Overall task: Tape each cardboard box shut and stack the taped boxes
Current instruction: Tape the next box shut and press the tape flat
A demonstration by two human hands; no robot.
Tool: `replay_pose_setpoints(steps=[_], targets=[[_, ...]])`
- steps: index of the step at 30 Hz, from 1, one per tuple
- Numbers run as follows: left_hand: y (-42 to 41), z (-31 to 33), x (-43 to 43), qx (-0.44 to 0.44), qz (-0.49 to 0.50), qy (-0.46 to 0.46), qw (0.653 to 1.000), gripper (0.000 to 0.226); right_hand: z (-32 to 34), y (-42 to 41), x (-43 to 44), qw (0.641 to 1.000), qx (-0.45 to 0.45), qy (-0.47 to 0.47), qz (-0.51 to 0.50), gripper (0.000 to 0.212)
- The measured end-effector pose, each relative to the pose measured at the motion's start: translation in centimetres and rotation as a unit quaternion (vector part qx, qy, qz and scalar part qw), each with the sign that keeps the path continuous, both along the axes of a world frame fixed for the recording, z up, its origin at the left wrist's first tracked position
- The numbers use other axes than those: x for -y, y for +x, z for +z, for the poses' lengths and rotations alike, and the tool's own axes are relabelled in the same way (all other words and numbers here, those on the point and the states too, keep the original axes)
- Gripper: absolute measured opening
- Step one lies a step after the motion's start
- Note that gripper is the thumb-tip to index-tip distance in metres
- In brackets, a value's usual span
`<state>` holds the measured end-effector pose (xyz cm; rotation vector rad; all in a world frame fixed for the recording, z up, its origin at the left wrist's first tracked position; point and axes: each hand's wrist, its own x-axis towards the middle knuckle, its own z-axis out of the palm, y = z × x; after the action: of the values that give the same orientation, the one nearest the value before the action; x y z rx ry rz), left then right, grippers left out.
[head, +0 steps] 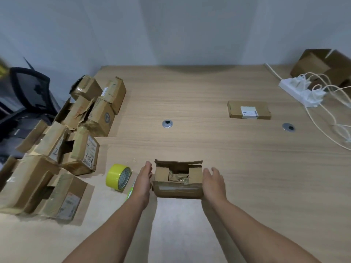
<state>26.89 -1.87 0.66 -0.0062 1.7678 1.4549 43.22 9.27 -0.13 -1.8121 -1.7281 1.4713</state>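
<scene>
Between the left hand [144,177] and right hand [212,180], the open box [178,191] is matt brown cardboard, rough and torn at its flap edges. Just left of the left hand, the tape roll [115,175] is glossy yellow plastic. The bench [190,103] shows matt pale wood grain.

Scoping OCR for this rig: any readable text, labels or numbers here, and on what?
None reads cleanly.
White label on flat box: too small.
Handwriting on labelled box: blurred scrawl.
Printed labels across the box pile: blurred.
No text visible on open box or tape roll.
</scene>
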Motion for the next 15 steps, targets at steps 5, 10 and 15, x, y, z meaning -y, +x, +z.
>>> replay_pose_setpoints(steps=[5, 10, 15], targets=[[-3.4, 2.3, 1.1, -0.053, 0.019, 0.037, 0.998, 0.04, 4.1, -4.2, -0.9, 0.977, -0.074, 0.19, 0.061, 0.036], [-8.3, 4.0, 2.9, -0.134, 0.04, 0.02, 0.99, 0.025, 7.0, -11.2, 1.1, 0.963, -0.151, 0.163, 0.151, 0.029], [-13.5, 2.6, 5.4, -0.149, 0.059, -0.091, 0.983, 0.017, 4.5, -17.4, 4.3, 0.971, -0.153, -0.102, 0.152, 0.015]])
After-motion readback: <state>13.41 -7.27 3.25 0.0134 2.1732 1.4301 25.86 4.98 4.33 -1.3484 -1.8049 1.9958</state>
